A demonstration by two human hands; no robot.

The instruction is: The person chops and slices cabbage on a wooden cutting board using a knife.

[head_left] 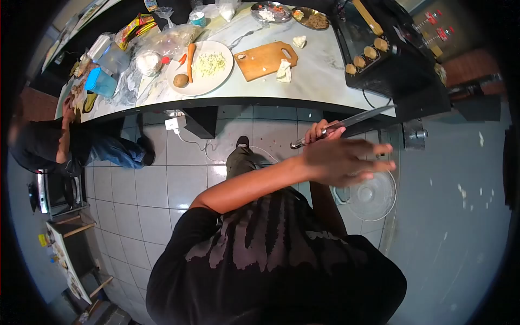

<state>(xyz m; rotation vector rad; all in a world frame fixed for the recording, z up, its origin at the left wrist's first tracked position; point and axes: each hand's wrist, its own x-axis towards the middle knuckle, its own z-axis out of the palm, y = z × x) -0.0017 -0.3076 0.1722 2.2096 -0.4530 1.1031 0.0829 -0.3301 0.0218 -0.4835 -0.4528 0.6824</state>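
My right hand (323, 131) grips a large knife (357, 117) by its handle, the blade pointing right along the counter's front edge. My left hand (349, 161) reaches across my body with its fingers apart, holding nothing and a little blurred. Beyond them on the counter lies a wooden cutting board (260, 62) with small pale scraps. A cabbage piece (284, 71) rests at its right edge, and another pale piece (299, 41) sits behind it. Left of the board, a white plate (222, 78) bears chopped cabbage (210, 64), a carrot (190, 62) and a potato (181, 80).
A black stove (374, 76) with several knobs stands at the right. Two metal plates (271, 12) lie at the back. Plastic bags (181, 37) and a blue container (101, 82) are at the left, near another person (43, 141). A round translucent item (371, 196) sits below my hands.
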